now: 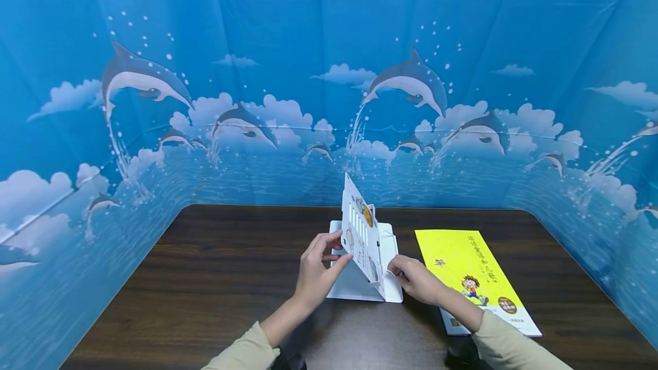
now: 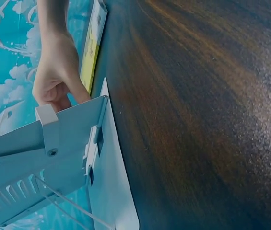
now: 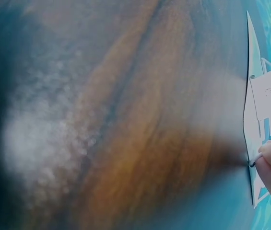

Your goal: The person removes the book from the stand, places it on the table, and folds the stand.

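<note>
A white metal book stand (image 1: 366, 247) rises from its flat base (image 1: 354, 290), its panel tilted and printed with cartoon pictures. My left hand (image 1: 317, 267) grips the panel's left edge between thumb and fingers. On the other side, my right hand (image 1: 418, 281) is low at the base's right part. In the right wrist view, its thumb and finger pinch a thin white wire (image 3: 255, 159) at the base plate. The left wrist view shows the panel's back with slots, a clip (image 2: 49, 127) and thin support wires (image 2: 73, 206); my right hand is beyond the panel.
A yellow book (image 1: 462, 267) with a cartoon child on its cover lies right of the stand, partly under my right forearm. The dark wooden table (image 1: 205, 278) ends at a blue dolphin-printed curtain (image 1: 298, 73) behind and at both sides.
</note>
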